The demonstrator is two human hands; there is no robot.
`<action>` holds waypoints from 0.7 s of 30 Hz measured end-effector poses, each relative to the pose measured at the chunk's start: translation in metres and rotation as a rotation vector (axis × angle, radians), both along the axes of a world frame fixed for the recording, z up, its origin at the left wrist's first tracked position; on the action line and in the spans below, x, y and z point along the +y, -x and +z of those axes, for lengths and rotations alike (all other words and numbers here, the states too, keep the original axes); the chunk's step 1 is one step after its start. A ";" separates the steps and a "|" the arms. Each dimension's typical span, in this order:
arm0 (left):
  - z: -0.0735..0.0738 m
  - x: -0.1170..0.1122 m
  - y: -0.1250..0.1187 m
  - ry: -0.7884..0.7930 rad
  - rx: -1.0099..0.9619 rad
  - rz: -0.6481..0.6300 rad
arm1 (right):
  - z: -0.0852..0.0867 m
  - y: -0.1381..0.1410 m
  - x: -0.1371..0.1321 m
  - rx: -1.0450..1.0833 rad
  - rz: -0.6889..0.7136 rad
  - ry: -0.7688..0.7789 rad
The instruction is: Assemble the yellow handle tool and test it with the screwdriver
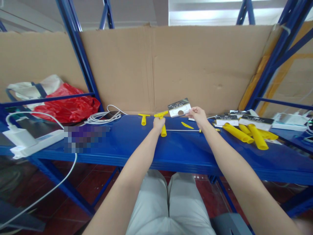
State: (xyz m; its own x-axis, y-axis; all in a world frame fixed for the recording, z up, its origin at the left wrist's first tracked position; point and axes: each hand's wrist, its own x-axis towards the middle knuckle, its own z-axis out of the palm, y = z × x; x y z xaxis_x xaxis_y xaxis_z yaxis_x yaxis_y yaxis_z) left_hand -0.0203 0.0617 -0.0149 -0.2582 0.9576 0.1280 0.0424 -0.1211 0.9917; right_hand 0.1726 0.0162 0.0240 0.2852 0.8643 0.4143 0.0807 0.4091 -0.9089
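Observation:
My left hand (159, 123) is closed around a yellow T-shaped tool (163, 130), which looks like a small squeegee, its crossbar up and its hollow handle end toward me. Between the thumb and fingers of my right hand (198, 117) is a black-and-white printed card (179, 108), tilted, with a dark round spot at its lower middle. A second yellow T-shaped tool (143, 120) is to the left of my left hand. Below the card lie a flat pointed yellow piece (187, 125) and a thin rod (182, 130) with a yellow end.
At right on the blue table (117, 143) are several yellow tubes (258, 137) and black-and-white printed packs (256, 122). On the left are a coiled white cable (104, 117), a red plastic bag (69, 102) and a power strip (46, 142). Cardboard (190, 65) walls the back.

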 end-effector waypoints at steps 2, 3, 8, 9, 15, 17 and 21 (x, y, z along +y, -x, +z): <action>0.006 -0.001 0.004 0.021 -0.057 0.059 | 0.000 -0.002 0.001 0.019 0.017 -0.003; 0.009 -0.001 0.005 0.030 -0.103 0.078 | 0.000 -0.002 0.002 0.030 0.031 -0.002; 0.020 -0.007 0.010 0.003 -0.400 0.118 | 0.000 -0.003 0.001 0.066 0.106 -0.013; 0.021 -0.008 0.010 -0.011 -0.459 0.130 | 0.001 -0.003 0.001 0.068 0.115 -0.022; 0.027 -0.011 0.012 -0.039 -0.720 0.215 | 0.001 -0.004 0.000 0.058 0.170 -0.051; 0.028 -0.012 0.012 -0.039 -0.730 0.223 | 0.002 -0.004 -0.001 0.047 0.208 -0.038; 0.028 -0.015 0.011 -0.049 -0.636 0.196 | 0.003 0.002 -0.007 0.041 0.281 -0.014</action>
State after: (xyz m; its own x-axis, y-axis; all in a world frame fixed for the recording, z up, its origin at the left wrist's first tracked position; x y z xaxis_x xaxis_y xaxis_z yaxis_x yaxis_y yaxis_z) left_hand -0.0312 0.0468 0.0126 -0.4667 0.8820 -0.0652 -0.5234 -0.2161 0.8242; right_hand 0.1702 0.0095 0.0270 0.0517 0.9061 0.4199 -0.0747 0.4228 -0.9031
